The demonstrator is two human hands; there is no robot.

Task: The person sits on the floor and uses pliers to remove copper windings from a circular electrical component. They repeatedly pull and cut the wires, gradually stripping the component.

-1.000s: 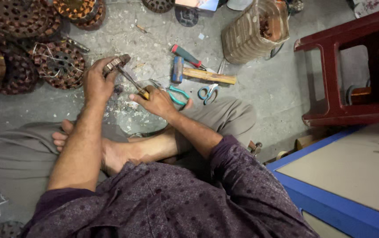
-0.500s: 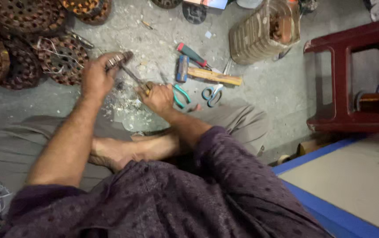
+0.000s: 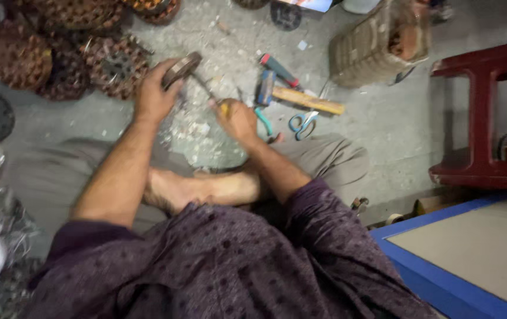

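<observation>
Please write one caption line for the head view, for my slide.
Seated on the floor, a person's left hand holds a round metal part while the right hand works a thin tool against it.

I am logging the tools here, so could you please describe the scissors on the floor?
The scissors have light blue loop handles and short metal blades, which look slightly parted. They lie flat on the grey floor, handles towards the person, just below a wooden stick and right of the right hand. Neither hand touches them.

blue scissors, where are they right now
In the head view the blue scissors lie on the floor right of the right hand, just below the wooden stick and beside the teal-handled pliers.
</observation>
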